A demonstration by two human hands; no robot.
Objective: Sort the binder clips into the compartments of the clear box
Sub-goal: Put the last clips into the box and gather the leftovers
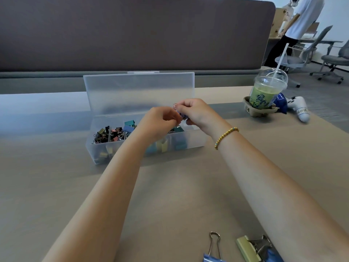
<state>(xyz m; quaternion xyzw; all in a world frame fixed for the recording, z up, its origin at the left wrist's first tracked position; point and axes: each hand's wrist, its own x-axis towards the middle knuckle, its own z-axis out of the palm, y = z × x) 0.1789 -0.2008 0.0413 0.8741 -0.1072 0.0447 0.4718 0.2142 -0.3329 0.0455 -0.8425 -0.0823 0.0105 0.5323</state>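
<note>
My left hand [160,122]: raised over the middle of the clear box [132,148], fingers curled in toward a small blue binder clip [181,116]; whether they truly pinch it, I cannot tell, as my knuckles hide the tips.
My right hand [196,112]: just beside the left, touching it at the fingertips, thumb and fingers curled round the same blue clip.
Blue clip: held between my two hands, above the box, mostly covered.
Clear box: open, lid standing upright at its back, set on the desk [56,186] toward the far edge, left of centre.
Left compartment: a heap of small mixed clips [111,134], black, pink, gold.
Middle and right compartments: larger teal, blue and yellow clips, seen partly through the frosted wall.
Near edge of the desk: a blue clip with a wire handle [214,248] and a yellow-green clip [249,248] beside it, by my right forearm.
Far right corner: an iced green drink [268,91] in a cardboard holder, a white controller [301,108] just beside it.
Right wrist: a gold bead bracelet [225,137].
</note>
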